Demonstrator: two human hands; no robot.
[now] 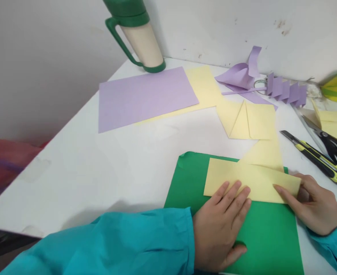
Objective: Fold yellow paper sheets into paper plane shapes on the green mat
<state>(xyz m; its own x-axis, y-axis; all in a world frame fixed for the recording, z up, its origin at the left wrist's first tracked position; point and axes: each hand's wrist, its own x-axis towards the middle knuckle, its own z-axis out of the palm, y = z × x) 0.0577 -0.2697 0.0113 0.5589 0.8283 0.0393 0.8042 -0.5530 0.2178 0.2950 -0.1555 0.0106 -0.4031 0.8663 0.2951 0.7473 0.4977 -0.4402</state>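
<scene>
A strip-shaped piece of yellow paper (260,179), which looks folded, lies across a green sheet (271,233) in front of me. My left hand (222,225) rests flat on the green sheet, its fingertips on the lower edge of the yellow paper and its thumb out to the side. At the paper's right end, my right hand (314,202) pinches the corner between thumb and fingers, lifting it slightly. More yellow paper with folds (260,122) lies just beyond the green sheet, partly behind the strip.
A purple sheet (145,99) overlaps a yellow sheet (204,88) farther back. Behind them stands a green-and-cream jug (144,42). Cut and pleated purple paper (285,91) lies by the wall. On the right are a box cutter (317,156) and black-handled scissors (334,145).
</scene>
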